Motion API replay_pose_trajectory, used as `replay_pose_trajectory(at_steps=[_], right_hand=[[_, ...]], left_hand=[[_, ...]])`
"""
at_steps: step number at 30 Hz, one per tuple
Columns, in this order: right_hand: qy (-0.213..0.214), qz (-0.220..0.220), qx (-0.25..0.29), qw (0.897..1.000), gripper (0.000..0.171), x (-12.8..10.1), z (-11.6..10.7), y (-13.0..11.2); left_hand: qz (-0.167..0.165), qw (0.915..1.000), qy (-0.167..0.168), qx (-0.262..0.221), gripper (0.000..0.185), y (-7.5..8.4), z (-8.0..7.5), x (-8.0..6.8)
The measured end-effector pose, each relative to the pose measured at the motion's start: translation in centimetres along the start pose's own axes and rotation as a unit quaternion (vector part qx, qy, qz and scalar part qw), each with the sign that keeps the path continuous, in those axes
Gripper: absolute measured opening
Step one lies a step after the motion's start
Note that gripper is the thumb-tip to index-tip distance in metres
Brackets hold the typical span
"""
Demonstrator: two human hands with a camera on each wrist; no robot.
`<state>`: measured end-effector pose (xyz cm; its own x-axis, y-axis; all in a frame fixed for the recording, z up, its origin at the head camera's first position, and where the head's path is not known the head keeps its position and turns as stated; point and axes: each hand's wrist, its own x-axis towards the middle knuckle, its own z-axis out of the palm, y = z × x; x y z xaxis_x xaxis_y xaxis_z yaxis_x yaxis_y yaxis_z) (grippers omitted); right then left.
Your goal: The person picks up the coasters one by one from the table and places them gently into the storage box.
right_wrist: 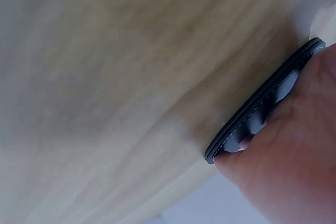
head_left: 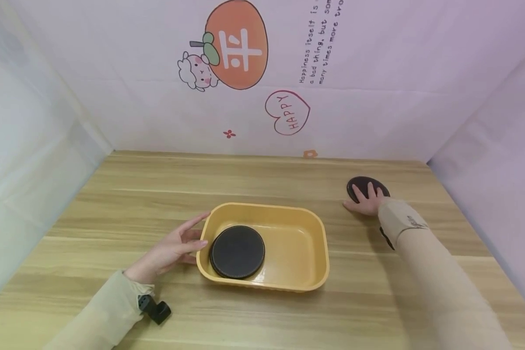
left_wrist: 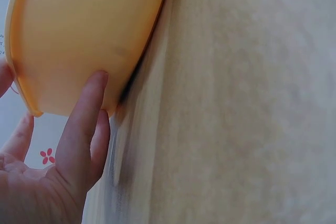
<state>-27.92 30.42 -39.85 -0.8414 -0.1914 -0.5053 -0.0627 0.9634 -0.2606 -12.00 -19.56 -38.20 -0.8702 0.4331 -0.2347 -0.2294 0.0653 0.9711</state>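
Note:
A yellow rectangular plastic basin (head_left: 295, 248) stands on the table in the head view. Round black coasters (head_left: 237, 252) with stitched edges lie stacked at its left end. My left hand (head_left: 175, 248) holds the basin's left side, thumb over the rim and other fingers against the outer wall, which the left wrist view shows close up. Far to the right, my right hand (head_left: 366, 201) rests with spread fingers on another black round coaster (head_left: 356, 183). In the right wrist view this coaster (right_wrist: 262, 98) shows a layered, stitched edge; the palm hides much of its top.
The wood-grain table (head_left: 245, 321) is bounded by a white cloth wall (head_left: 367, 121) at the back, printed with cartoons and lettering. More pale cloth hangs on the left and right. A black strap device (head_left: 155, 308) sits at the left wrist.

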Motion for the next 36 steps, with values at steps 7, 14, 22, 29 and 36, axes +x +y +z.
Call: replay_pose_trajectory(at_steps=[7,14,22,29,36], right_hand=[[-0.008,0.003,0.017,1.000,0.108,-1.1,0.2,0.1],[0.006,-0.023,-0.008,1.000,0.103,-2.0,1.2,0.0],[-0.010,-0.043,-0.028,0.999,0.098,-4.9,1.7,-1.9],[0.013,-0.082,-0.047,0.995,0.086,-7.6,2.9,-3.0],[0.049,-0.116,-0.045,0.991,0.080,-9.4,4.1,-2.7]], left_hand=[[0.002,1.0000,0.001,0.002,0.081,0.2,0.0,0.1],[0.003,1.0000,-0.001,0.001,0.081,0.0,-0.1,0.2],[-0.001,1.0000,0.001,-0.002,0.081,0.1,0.0,0.1],[-0.006,1.0000,0.004,-0.004,0.081,0.0,0.0,0.2],[0.000,0.9999,-0.009,-0.005,0.082,0.1,0.1,-0.1]])
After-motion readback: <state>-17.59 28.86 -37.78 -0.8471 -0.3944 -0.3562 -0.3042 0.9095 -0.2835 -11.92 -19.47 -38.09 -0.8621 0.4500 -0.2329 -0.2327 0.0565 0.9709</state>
